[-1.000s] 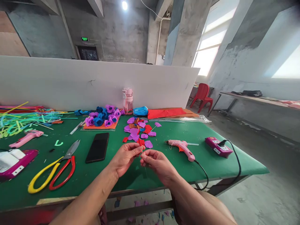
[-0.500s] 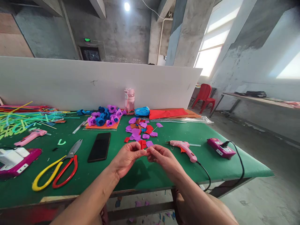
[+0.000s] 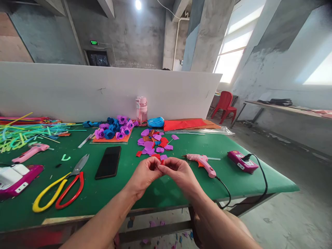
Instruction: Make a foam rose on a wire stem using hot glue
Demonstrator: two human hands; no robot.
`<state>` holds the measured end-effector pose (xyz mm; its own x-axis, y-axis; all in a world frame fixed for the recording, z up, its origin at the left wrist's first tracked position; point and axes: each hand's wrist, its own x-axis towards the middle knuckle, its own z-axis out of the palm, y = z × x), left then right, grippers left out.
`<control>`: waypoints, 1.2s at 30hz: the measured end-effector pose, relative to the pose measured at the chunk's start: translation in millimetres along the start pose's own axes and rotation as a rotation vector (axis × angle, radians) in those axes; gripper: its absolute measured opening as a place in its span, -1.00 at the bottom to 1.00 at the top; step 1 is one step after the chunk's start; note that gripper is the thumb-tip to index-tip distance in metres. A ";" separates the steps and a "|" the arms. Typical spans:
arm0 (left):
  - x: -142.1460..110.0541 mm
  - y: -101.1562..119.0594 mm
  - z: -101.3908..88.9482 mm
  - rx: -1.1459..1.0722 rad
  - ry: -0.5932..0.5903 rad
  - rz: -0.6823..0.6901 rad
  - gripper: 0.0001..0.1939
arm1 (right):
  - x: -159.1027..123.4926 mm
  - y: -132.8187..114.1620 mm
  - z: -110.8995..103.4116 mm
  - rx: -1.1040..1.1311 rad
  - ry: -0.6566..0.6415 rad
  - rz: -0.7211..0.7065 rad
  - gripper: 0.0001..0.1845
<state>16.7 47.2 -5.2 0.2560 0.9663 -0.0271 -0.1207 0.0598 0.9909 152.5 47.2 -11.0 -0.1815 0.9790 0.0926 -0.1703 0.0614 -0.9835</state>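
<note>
My left hand (image 3: 146, 174) and my right hand (image 3: 178, 172) meet fingertip to fingertip over the near edge of the green table. Both pinch a small red paper petal (image 3: 162, 162); most of it is hidden by the fingers. Just beyond them lies a loose spread of purple, red, brown and blue petals (image 3: 148, 145). To the right of my right hand rests a pink glue gun (image 3: 201, 162) with its cord. A black phone (image 3: 108, 162) and open scissors with yellow and red handles (image 3: 74, 180) lie to the left of my left hand.
Purple and blue paper flowers (image 3: 114, 128) sit on orange sheets at the back. Behind them stand a pink bottle (image 3: 141, 110) and a white partition (image 3: 77, 91). Red paper (image 3: 184, 124) lies back right. Power strips (image 3: 242, 161) and a second glue gun (image 3: 33, 152) are at the sides.
My hands have drawn closer together, and the fingers have curled inward around the red petal, which shows less now. The view has shifted slightly.
</note>
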 end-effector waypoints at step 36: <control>2.8 -11.6 -1.7 0.048 -0.133 -0.087 -0.67 | 6.7 6.3 -14.6 -0.006 0.008 0.031 -0.62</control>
<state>17.3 49.6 -17.0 0.3886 0.9162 -0.0983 -0.0478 0.1266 0.9908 164.3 57.0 -18.9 -0.1790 0.9820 0.0605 -0.1593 0.0317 -0.9867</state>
